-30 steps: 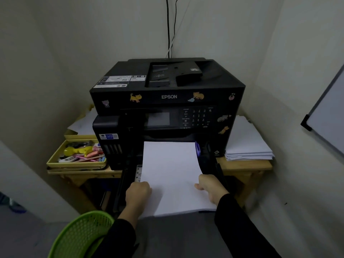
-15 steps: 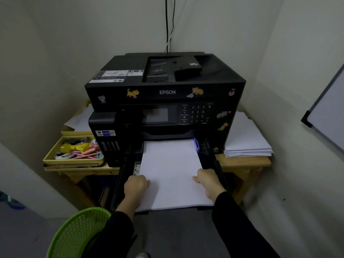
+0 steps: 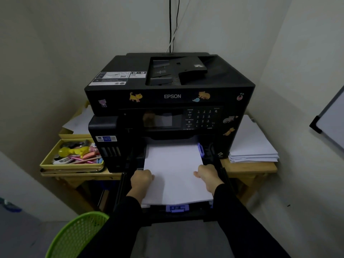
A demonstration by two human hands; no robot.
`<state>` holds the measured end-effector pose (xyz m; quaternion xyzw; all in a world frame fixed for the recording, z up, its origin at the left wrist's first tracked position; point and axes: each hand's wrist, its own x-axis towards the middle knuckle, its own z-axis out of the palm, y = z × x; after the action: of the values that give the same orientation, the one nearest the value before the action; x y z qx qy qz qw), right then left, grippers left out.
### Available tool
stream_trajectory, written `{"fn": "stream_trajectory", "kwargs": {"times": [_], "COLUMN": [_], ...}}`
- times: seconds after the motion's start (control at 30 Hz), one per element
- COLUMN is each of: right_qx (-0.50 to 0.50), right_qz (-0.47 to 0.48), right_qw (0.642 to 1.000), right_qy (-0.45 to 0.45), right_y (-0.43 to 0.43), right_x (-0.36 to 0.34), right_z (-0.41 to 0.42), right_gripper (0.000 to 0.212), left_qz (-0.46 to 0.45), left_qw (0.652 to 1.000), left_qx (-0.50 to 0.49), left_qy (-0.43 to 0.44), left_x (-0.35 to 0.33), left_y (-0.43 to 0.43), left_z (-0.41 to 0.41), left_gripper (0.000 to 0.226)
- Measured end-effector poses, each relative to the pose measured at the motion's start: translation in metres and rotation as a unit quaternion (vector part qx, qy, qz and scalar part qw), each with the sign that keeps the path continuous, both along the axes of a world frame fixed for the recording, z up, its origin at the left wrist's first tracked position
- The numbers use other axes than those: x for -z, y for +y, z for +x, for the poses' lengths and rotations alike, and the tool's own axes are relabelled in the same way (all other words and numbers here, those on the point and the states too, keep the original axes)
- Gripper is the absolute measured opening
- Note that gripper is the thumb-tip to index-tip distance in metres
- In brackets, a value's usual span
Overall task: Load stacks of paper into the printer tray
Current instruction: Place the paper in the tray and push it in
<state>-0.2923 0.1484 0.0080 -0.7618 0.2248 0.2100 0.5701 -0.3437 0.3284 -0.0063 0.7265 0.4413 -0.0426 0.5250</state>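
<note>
A black Epson printer (image 3: 171,95) stands on a wooden table. Its paper tray (image 3: 176,215) is pulled out toward me, with a purple guide (image 3: 177,208) at its front edge. A white stack of paper (image 3: 175,172) lies in the tray, its far end under the printer's front opening. My left hand (image 3: 141,180) grips the stack's left edge. My right hand (image 3: 208,175) grips its right edge, thumb on top of the sheets. Both sleeves are black.
More white paper (image 3: 255,146) is stacked on the table right of the printer. A yellow tray of pens and small items (image 3: 74,153) sits to the left. A green mesh basket (image 3: 74,237) is at lower left, a whiteboard (image 3: 331,116) on the right wall.
Both hands have pushed the stack further into the tray, toward the printer. The purple guide at the tray's front edge now shows in front of the paper.
</note>
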Motion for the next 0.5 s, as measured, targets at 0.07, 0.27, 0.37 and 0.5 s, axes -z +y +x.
{"fn": "stream_trajectory", "kwargs": {"times": [0.07, 0.27, 0.37, 0.5], "right_qx": [-0.011, -0.146, -0.175, -0.184], "right_qz": [-0.017, -0.238, -0.364, -0.283], "right_qw": [1.0, 0.957, 0.911, 0.937], "right_qy": [-0.008, -0.077, -0.079, -0.089], "right_y": [0.002, 0.007, 0.01, 0.008], "right_x": [0.004, 0.01, 0.002, 0.011], "right_z": [0.001, 0.005, 0.005, 0.005], "right_gripper": [0.012, 0.029, 0.017, 0.021], "left_qz": [0.042, 0.141, 0.202, 0.202], "left_qw": [0.999, 0.984, 0.967, 0.964], "left_qx": [0.01, 0.08, 0.09, 0.12], "left_qy": [0.017, 0.072, 0.123, 0.126], "left_x": [0.002, -0.007, -0.011, -0.005], "left_y": [0.001, -0.006, -0.012, -0.011], "left_z": [0.003, 0.007, 0.009, 0.006], "left_gripper": [0.034, 0.02, 0.054, 0.065]}}
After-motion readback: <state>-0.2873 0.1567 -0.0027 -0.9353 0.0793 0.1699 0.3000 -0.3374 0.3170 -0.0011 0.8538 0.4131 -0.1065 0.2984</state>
